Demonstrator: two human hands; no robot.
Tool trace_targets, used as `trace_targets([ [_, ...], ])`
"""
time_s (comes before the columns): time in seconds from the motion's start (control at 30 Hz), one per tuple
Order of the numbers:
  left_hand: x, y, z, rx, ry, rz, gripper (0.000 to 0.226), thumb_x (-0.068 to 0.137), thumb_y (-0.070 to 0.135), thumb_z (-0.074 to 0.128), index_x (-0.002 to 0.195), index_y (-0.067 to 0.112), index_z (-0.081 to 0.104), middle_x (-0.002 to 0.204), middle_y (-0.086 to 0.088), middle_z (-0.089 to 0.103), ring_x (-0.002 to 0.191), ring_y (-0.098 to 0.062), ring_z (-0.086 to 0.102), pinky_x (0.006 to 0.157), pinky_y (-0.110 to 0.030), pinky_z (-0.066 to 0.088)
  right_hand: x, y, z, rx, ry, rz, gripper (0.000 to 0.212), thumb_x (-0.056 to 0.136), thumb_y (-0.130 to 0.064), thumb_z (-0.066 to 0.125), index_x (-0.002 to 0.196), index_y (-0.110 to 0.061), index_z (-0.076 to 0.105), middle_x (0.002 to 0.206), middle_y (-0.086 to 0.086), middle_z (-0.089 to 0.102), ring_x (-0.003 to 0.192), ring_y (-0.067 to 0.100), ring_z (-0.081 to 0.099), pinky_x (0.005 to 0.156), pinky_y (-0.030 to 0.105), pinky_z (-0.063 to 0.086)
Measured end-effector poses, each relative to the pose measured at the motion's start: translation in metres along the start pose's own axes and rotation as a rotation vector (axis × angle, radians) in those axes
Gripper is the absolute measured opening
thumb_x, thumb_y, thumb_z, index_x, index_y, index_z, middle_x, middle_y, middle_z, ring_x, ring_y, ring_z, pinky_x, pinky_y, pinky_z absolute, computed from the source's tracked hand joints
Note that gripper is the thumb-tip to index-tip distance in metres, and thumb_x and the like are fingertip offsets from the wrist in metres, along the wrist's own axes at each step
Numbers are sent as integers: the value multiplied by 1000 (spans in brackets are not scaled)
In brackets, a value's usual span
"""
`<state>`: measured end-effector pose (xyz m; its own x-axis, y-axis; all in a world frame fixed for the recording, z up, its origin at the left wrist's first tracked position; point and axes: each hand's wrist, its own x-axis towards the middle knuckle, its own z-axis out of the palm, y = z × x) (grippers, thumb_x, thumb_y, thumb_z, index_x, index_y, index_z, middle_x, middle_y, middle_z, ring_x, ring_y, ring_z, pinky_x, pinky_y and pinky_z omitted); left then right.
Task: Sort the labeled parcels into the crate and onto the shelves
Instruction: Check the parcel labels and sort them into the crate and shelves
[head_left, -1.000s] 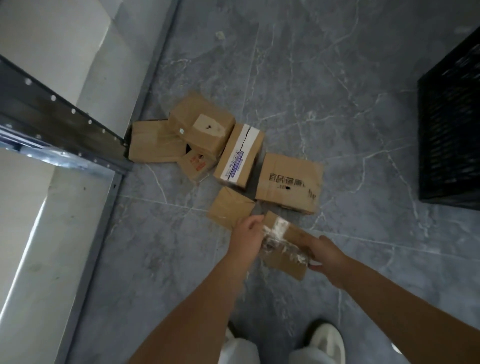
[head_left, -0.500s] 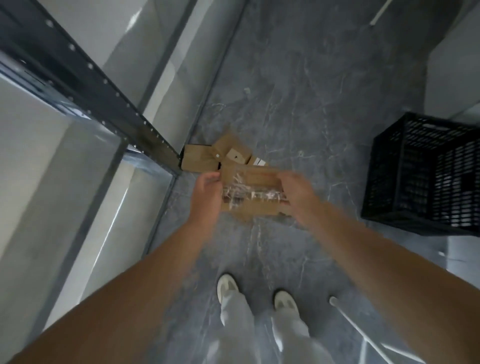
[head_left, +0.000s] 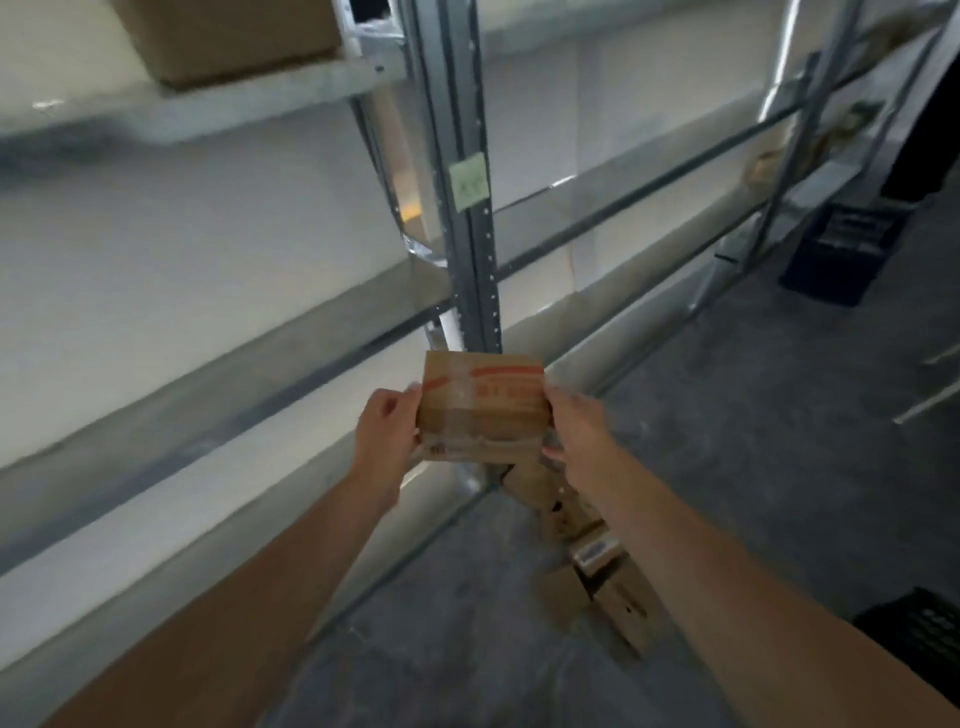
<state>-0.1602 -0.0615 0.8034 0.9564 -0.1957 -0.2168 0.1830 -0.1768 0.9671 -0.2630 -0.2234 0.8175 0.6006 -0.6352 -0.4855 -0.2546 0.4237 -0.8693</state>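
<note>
Both our left hand (head_left: 387, 431) and right hand (head_left: 579, 434) clasp the small brown taped cardboard parcel (head_left: 480, 410) mid-frame; we should read its label, then pick a grey metal shelf (head_left: 234, 405).

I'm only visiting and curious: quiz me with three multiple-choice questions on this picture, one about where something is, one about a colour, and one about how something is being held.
1. Where is the pale green paper note?
A. on the grey metal shelf post
B. on the floor
C. on a black crate

2. What colour is the print on the small brown cardboard parcel?
A. blue
B. red
C. green

3. How is that parcel held?
A. it lies on the floor
B. it rests on a shelf board
C. it is gripped by the left hand and the right hand

Answers:
1 A: the note sticks to the post.
2 B: a red stripe and lettering cross its top.
3 C: fingers curl round both its ends.
</note>
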Motion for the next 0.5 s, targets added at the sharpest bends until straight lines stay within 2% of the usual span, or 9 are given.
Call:
trace_targets([
  [0.07,-15,19,-43,3,97,50,32,86,47,63,93,16,60,100,-8,67,97,-28,66,90,-53,55,-29,-14,30,-70,-95,-106,24,101,-27,51,80,-23,60,90,1,65,78,12,60,81,38,54],
  [0.13,-29,33,-90,-58,191,79,29,88,42,67,98,15,62,100,-6,68,97,-25,67,91,-51,56,-58,-27,65,-117,-199,-191,23,101,-27,51,82,-23,63,89,1,68,83,14,64,79,35,54],
  [0.3,-77,51,-223,-162,345,170,21,92,28,66,110,16,68,97,-8,71,94,-24,67,97,-49,53,-126,-29,168,-200,-464,-267,17,101,-19,51,100,-13,67,103,8,71,103,21,67,80,34,58],
  [0.33,-91,52,-250,-143,376,189,18,94,28,64,109,19,69,97,-6,71,93,-22,67,98,-47,53,-141,-24,191,-215,-520,-280,15,100,-19,54,107,-12,65,105,8,70,103,21,66,81,35,58],
  [0.4,-118,48,-307,-102,440,212,13,99,24,56,101,27,68,96,-2,70,93,-19,66,98,-42,52,-173,-10,238,-240,-615,-289,30,96,-23,62,123,-11,58,114,9,67,103,20,66,85,38,58],
  [0.43,-133,45,-336,-96,482,214,16,100,22,53,98,30,66,95,0,69,92,-18,66,98,-40,52,-191,-1,260,-254,-658,-288,37,94,-25,65,126,-11,55,116,9,66,102,19,66,87,38,58],
  [0.5,-162,36,-394,-98,576,195,17,100,18,53,99,30,65,98,1,67,95,-19,66,100,-41,51,-228,22,303,-279,-794,-265,37,94,-24,65,126,-7,57,113,7,68,97,16,68,85,34,58],
])
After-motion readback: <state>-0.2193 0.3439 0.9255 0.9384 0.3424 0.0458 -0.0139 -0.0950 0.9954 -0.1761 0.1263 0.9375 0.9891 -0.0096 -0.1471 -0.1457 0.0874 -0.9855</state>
